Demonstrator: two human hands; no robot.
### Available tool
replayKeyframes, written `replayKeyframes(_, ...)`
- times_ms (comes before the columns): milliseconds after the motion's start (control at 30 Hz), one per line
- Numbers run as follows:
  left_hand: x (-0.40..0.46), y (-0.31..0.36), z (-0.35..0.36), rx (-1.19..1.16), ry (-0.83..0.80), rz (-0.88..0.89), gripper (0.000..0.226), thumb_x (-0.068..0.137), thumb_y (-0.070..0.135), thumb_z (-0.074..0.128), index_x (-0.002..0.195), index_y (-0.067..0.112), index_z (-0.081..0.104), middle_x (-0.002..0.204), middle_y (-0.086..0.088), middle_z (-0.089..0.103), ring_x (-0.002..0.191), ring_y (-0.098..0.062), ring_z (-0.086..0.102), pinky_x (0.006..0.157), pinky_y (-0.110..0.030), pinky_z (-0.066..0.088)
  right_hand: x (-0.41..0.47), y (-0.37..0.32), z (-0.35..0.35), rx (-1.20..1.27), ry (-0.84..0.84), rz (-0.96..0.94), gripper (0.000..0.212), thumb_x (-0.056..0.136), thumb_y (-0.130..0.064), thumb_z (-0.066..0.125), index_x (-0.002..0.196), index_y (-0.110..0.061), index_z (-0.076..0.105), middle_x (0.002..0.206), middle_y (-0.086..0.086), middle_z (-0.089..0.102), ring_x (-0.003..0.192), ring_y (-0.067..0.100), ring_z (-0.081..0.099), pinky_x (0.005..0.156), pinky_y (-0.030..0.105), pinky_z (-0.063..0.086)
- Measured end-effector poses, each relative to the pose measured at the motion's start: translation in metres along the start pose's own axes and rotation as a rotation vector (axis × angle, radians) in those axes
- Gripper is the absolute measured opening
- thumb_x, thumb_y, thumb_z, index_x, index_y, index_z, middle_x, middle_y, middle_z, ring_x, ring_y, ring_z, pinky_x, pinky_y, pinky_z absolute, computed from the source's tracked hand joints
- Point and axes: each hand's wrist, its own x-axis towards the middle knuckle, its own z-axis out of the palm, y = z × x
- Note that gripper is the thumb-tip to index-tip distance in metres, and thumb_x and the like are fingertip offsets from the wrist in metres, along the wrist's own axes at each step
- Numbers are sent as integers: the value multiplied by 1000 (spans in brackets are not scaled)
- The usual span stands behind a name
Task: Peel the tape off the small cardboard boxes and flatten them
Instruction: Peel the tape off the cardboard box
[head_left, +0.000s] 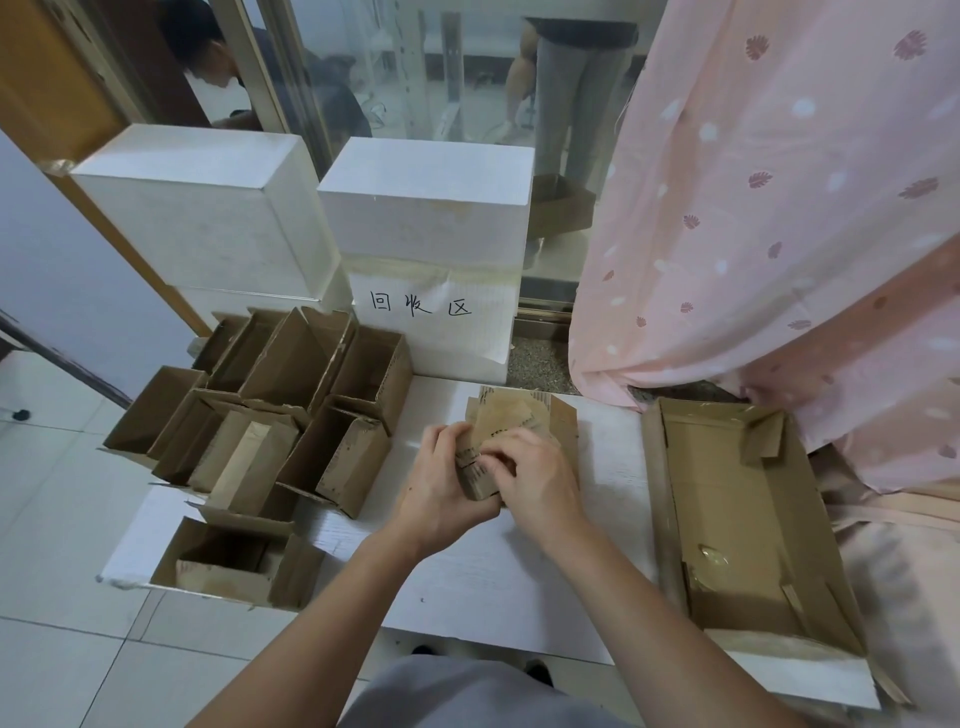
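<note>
Your left hand (441, 480) & right hand (535, 478) are together at table centre, both gripping one small brown cardboard box (511, 431), fingers curled on its near end, box resting on the white tabletop (493, 571). Cluster of open brown cardboard boxes (270, 426) sits left; wide shallow cardboard tray (743, 519) right.

Two hands: left hand (441, 480) and right hand (535, 480), both on one small cardboard box (511, 426). Open small boxes clustered at table (493, 582) left: roughly nine or ten; overlap blocks an exact count. One large shallow cardboard tray (748, 519) at right. Two white foam boxes (208, 208) (426, 197) behind. One handwritten paper sign (431, 312). One pink curtain (779, 208).
</note>
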Motion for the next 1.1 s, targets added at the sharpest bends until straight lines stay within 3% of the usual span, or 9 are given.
replayKeyframes(100, 0, 1, 0, 2, 18, 27, 96, 63, 45, 81, 146, 20, 40, 129, 13, 36, 110, -7, 54, 91, -30, 54, 1, 3, 2, 16, 90, 132, 21, 80, -29, 83, 99, -24, 75, 97, -11, 64, 94, 13, 50, 85, 29, 44)
replayKeyframes(267, 0, 2, -1, 55, -8, 82, 96, 64, 39, 82, 147, 19, 39, 130, 13, 33, 111, -10, 51, 90, -34, 54, 4, 7, -1, 148, 88, 243, 10, 84, -15, 79, 79, -19, 72, 81, -15, 60, 82, 8, 57, 80, 30, 47)
replayKeyframes(467, 12, 5, -18, 130, -67, 166, 93, 65, 44, 81, 145, 23, 36, 130, 15, 31, 113, -11, 49, 88, -38, 56, 6, 10, -10, 50, 247, 180, 13, 96, -13, 65, 86, -16, 57, 87, -9, 55, 80, 9, 46, 74, 32, 41)
replayKeyframes(600, 12, 5, -22, 104, -61, 168, 93, 65, 42, 81, 145, 22, 38, 129, 15, 32, 112, -10, 48, 90, -35, 54, 6, 7, -9, 109, 134, 40, 2, 94, -16, 70, 93, -18, 72, 92, -9, 56, 80, 7, 54, 75, 23, 46)
replayKeyframes(667, 11, 5, -21, 85, -56, 157, 94, 64, 46, 79, 145, 22, 38, 129, 16, 32, 111, -8, 49, 90, -33, 54, 4, 5, -6, 154, 52, 26, 10, 94, -18, 70, 101, -17, 78, 92, -9, 59, 87, 10, 58, 79, 19, 46)
replayKeyframes(767, 8, 4, -19, 67, -53, 155, 93, 64, 42, 79, 145, 22, 38, 129, 15, 32, 111, -7, 50, 89, -35, 55, 2, 7, -2, 102, 117, 95, 21, 89, -24, 77, 110, -19, 76, 88, -12, 60, 92, 14, 53, 84, 28, 46)
replayKeyframes(867, 5, 3, -18, 70, -44, 163, 92, 67, 38, 82, 145, 22, 37, 130, 15, 32, 112, -6, 49, 88, -33, 55, 0, 11, 0, -49, 244, 101, 20, 80, -35, 83, 96, -25, 78, 90, -13, 59, 91, 16, 47, 84, 32, 43)
replayKeyframes(967, 3, 4, -15, 86, -54, 177, 92, 67, 38, 82, 145, 23, 37, 131, 15, 31, 111, -8, 50, 86, -36, 56, -1, 8, 2, -120, 261, 84, 13, 80, -24, 80, 73, -24, 69, 88, -16, 53, 90, 22, 50, 79, 39, 41)
replayKeyframes(1100, 3, 7, -9, 77, -49, 187, 92, 67, 33, 84, 145, 22, 37, 131, 14, 31, 110, -8, 49, 84, -29, 54, 7, 10, -2, -124, 249, 194, 19, 84, -18, 72, 71, -19, 58, 90, -8, 57, 92, 24, 51, 80, 42, 39)
